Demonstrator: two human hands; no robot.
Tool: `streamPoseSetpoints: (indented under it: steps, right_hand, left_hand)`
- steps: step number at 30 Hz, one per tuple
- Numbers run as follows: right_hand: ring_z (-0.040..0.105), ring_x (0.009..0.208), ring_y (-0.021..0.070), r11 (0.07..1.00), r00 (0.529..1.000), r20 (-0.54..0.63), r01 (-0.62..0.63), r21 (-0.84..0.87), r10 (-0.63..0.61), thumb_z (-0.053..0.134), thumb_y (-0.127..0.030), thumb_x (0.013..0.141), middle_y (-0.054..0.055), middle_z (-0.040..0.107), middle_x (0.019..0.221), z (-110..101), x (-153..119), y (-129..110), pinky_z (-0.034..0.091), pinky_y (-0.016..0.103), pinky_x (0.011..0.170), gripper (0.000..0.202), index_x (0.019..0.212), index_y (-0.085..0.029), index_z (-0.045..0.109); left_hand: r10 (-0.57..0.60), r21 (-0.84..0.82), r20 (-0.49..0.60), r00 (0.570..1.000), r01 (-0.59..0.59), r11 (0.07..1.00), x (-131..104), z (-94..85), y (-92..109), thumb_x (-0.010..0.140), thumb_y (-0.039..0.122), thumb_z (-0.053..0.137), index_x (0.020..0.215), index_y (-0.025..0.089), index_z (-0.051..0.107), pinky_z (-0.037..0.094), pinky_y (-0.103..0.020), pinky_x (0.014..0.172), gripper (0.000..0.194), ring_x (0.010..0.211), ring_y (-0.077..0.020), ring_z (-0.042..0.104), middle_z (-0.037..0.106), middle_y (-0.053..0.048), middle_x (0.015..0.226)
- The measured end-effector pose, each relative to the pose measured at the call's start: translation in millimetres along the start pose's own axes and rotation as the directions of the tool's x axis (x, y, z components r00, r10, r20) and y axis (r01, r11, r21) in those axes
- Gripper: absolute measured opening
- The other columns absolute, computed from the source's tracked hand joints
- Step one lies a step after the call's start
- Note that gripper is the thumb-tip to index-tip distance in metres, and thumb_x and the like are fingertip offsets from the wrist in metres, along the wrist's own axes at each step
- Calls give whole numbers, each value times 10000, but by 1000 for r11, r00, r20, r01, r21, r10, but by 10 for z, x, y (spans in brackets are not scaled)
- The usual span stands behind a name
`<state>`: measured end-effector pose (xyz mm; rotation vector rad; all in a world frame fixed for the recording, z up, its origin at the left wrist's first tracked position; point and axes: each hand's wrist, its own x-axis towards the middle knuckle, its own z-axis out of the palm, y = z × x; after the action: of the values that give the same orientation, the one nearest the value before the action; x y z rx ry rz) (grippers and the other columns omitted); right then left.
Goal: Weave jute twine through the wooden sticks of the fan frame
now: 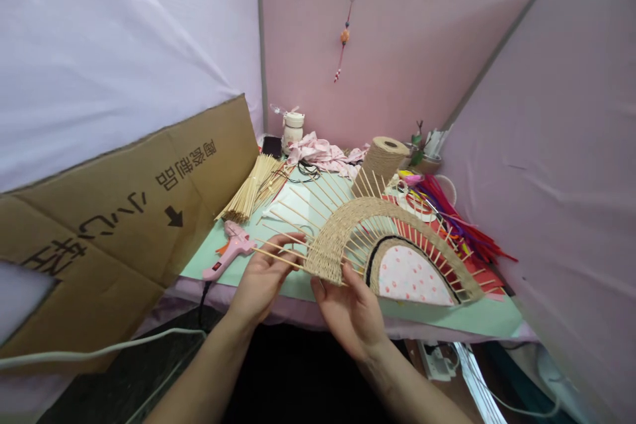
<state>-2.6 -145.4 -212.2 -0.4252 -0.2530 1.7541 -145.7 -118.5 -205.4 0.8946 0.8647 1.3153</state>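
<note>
— Pink partitions wall the green table (298, 285). Where's the woven fan (377, 238)?

— Over its near edge. Left hand (261, 278) pinches the fan's sticks; right hand (350, 308) grips its woven end, right of the glue gun (226, 252).

My desk (298, 286) has a pale green top. On it lie a pink plastic glue gun (229, 251), a bundle of thin bamboo sticks (251, 189), a cylindrical spool of jute twine (381, 160), crumpled pink cloth (318, 152) and red pipe cleaners (464, 228).

One woven fan (348, 232), one glue gun (229, 250), one twine spool (383, 159), one cardboard sheet (124, 225), two hands (263, 278).
</note>
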Motion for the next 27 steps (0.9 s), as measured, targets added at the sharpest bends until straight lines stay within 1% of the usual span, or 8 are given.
streamPoseSetpoints:
  steps: [3, 5, 8, 10, 17, 21, 25, 27]
  right_hand:
    - [646, 948, 143, 1000, 1000, -6, -16, 9, 16, 706, -215, 788, -17, 707, 1127, -12, -35, -8, 537, 290, 820, 278, 1053, -297, 697]
    - [647, 930, 139, 1000, 1000, -3, -22, 14, 22, 713, -208, 783, -17, 711, 1113, -14, -51, -8, 537, 271, 779, 297, 1065, -300, 694]
    - [646, 916, 134, 999, 999, -1, -32, 21, 32, 719, -196, 776, -21, 710, 1114, -20, -60, -9, 534, 262, 748, 337, 1089, -314, 683]
    - [644, 916, 130, 999, 999, -2, -39, 27, 39, 721, -191, 774, -22, 704, 1129, -24, -58, -15, 531, 256, 736, 346, 1093, -319, 679]
    - [652, 846, 128, 996, 998, 7, -64, 55, 64, 705, -176, 776, -9, 710, 1104, -33, -63, -37, 519, 243, 682, 352, 1098, -314, 669]
    - [663, 877, 143, 990, 992, 38, -124, 69, 121, 689, -206, 793, -20, 727, 1027, -40, -84, -44, 525, 271, 749, 304, 1076, -318, 676]
    - [657, 995, 179, 980, 981, 82, -183, 76, 177, 682, -251, 803, -8, 731, 1038, -37, -86, -65, 511, 319, 863, 217, 1015, -291, 699]
    - [649, 1033, 189, 976, 975, 104, -205, 74, 197, 670, -260, 808, 4, 729, 1060, -33, -86, -74, 495, 338, 913, 201, 1006, -272, 703]
  left_hand:
    - [25, 131, 70, 997, -34, 991, 92, 14, -35, 769, 307, 713, 1105, 204, 649, 394, -166, 547, 357, 554, -58, 486, 611, 31, 662]
    - [13, 169, 109, 994, -31, 985, 164, 24, -62, 750, 350, 716, 1019, 178, 671, 363, -175, 499, 323, 523, -63, 470, 605, 23, 654]
    - [-22, 206, 90, 996, 3, 979, 272, 33, -109, 703, 362, 732, 794, 148, 662, 389, -193, 515, 243, 564, -90, 525, 621, -2, 678]
    - [-16, 236, 82, 997, -4, 972, 330, 35, -139, 698, 358, 730, 747, 149, 638, 392, -194, 527, 233, 578, -93, 525, 604, 8, 665]
    - [172, 352, 144, 975, -213, 911, 388, 39, -136, 758, 347, 663, 747, 155, 622, 429, -221, 646, 196, 694, -116, 543, 598, 1, 727]
    - [206, 373, 200, 958, -269, 888, 415, 14, -136, 759, 323, 647, 726, 158, 618, 435, -237, 661, 171, 704, -130, 546, 594, -9, 733]
    - [222, 324, 324, 920, -328, 887, 449, -25, -187, 786, 378, 632, 771, 152, 642, 432, -246, 675, 227, 736, -142, 548, 597, -29, 775]
    - [224, 290, 348, 910, -332, 898, 456, -43, -220, 782, 425, 634, 779, 147, 642, 432, -253, 681, 278, 739, -146, 542, 591, -35, 781]
